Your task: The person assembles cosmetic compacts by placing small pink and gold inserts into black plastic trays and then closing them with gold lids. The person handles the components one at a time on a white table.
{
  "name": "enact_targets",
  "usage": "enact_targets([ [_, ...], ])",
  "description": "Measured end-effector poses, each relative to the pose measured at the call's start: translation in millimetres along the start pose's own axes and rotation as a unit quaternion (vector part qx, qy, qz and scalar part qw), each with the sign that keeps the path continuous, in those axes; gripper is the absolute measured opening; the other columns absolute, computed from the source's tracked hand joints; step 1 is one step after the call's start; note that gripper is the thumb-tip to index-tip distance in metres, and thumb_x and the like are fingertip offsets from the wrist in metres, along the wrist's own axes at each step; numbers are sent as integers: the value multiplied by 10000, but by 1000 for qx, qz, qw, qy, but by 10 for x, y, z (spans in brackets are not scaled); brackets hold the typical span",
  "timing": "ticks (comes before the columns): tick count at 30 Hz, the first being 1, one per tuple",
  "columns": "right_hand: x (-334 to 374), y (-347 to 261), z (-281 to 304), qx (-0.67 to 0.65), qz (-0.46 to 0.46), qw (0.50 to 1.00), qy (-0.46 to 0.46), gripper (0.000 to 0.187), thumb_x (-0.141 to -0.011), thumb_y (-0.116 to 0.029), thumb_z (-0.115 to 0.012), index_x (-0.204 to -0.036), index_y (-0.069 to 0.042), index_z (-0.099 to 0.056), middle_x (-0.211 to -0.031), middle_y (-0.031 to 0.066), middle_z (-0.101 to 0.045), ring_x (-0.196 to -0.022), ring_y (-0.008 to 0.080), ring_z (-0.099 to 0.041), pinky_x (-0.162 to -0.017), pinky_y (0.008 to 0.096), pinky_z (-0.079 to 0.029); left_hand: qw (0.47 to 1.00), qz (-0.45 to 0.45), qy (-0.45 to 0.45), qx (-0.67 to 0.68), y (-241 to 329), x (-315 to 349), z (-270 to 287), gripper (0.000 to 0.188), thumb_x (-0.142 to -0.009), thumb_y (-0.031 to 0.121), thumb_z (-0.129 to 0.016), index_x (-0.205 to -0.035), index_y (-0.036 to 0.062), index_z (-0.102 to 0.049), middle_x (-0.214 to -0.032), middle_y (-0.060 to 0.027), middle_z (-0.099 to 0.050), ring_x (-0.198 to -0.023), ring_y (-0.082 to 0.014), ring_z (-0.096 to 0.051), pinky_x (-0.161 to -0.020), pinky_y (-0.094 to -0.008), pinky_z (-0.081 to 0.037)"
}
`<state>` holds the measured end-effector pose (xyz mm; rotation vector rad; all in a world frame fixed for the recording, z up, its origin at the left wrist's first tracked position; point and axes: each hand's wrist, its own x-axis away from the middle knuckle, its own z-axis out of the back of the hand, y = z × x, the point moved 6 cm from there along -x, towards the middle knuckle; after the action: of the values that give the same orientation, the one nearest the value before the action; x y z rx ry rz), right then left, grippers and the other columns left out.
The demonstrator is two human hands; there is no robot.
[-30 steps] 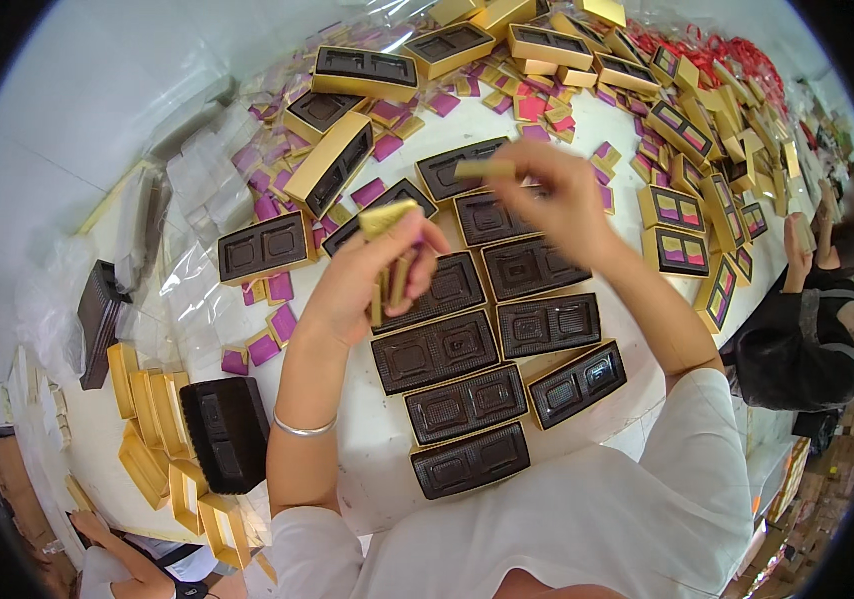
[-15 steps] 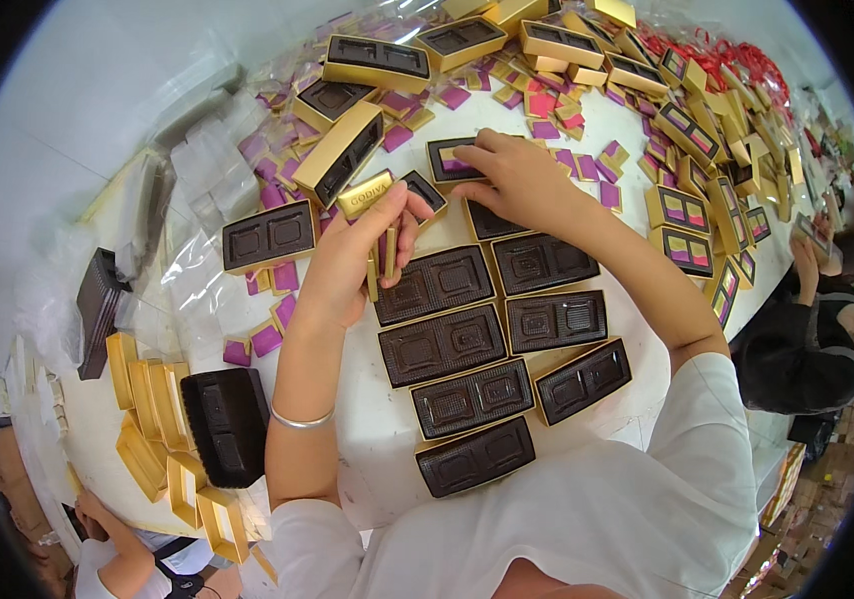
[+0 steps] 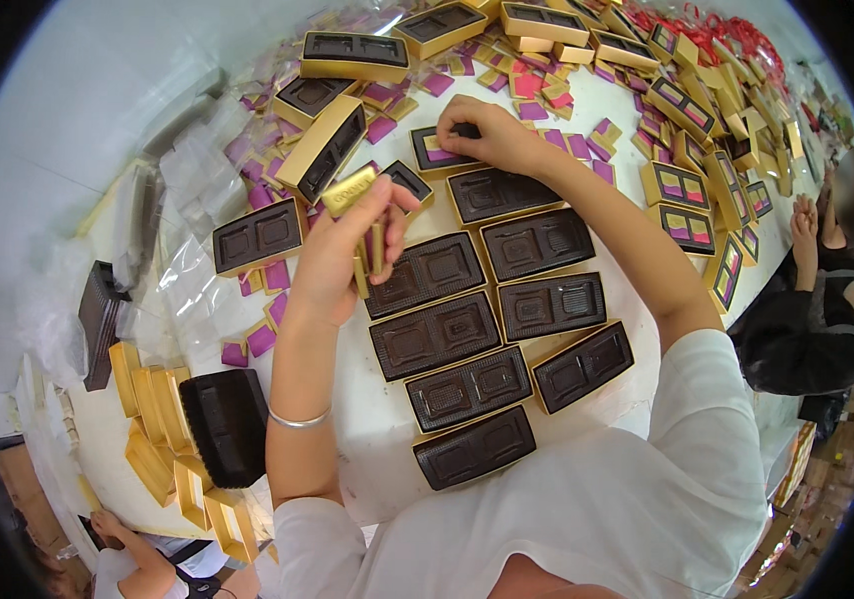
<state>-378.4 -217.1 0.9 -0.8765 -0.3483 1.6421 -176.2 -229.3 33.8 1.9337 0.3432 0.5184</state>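
My left hand (image 3: 352,235) is closed around several small gold-wrapped squares (image 3: 351,192); one shows its gold face above the thumb, others poke out below the fingers. At the far middle, my right hand (image 3: 492,135) bends its fingers over a gold-edged box with a black tray (image 3: 427,165). A purple-and-gold square (image 3: 437,150) shows in that tray, beside the fingertips. Whatever the right fingers pinch, if anything, is hidden. Nearer to me, several gold boxes with brown-black two-hollow trays (image 3: 435,334) lie in two columns.
Loose purple-and-gold squares (image 3: 262,339) are scattered behind and left of the boxes. Filled boxes (image 3: 682,188) crowd the right, near red ribbon (image 3: 737,45). Gold box sleeves (image 3: 152,404) and stacked black trays (image 3: 224,427) stand at left. Other people (image 3: 807,329) are at both sides.
My right hand's fingers have curled in more over the far box, and the square there shows more plainly in the tray. My left hand keeps its gold squares. The whole view has shifted slightly.
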Motion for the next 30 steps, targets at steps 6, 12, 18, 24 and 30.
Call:
enact_targets([
  [6, 264, -271, 254, -27, 25, 999, 14, 162, -790, -101, -654, -934, -45, -605, -967, 73, -579, -929, 221, -551, -828, 324, -427, 989, 83, -121, -6, -119, 26, -246, 250, -905, 249, -481, -948, 15, -559, -614, -1, -478, -519, -59, -445, -367, -189, -287],
  [12, 521, -1347, 146, -172, -3, 985, -24, 204, -843, -16, -574, -1045, -11, -600, -989, 84, -567, -844, 179, -578, -741, 300, -464, 976, 135, -161, -55, -287, 76, -435, 241, -878, 243, -513, -936, 14, -560, -611, -7, -489, -485, -54, -441, -381, -188, -291],
  [18, 771, -1007, 215, -359, -180, 915, 44, 177, -853, 22, -558, -1007, 1, -641, -958, 59, -605, -906, 133, -568, -815, 250, -446, 984, 75, -117, -111, -308, 28, -446, 338, -921, 349, -495, -934, 35, -620, -581, 50, -428, -451, -14, -373, -376, -179, -272],
  [24, 908, -1308, 175, 69, 71, 992, 73, 340, -760, -60, -678, -1088, -3, -611, -1047, 148, -557, -930, 274, -579, -797, 315, -474, 982, 99, -106, -119, -427, 1, -382, 324, -918, 312, -494, -956, 14, -614, -608, 18, -463, -480, -43, -402, -395, -184, -299],
  [30, 815, -669, 271, 100, 18, 994, 46, 225, -725, -80, -701, -939, -25, -662, -1001, 91, -579, -917, 278, -552, -802, 348, -448, 993, 44, -62, -85, -201, -7, -287, 336, -937, 283, -459, -1043, -6, -594, -622, 31, -434, -528, -34, -412, -391, -167, -295],
])
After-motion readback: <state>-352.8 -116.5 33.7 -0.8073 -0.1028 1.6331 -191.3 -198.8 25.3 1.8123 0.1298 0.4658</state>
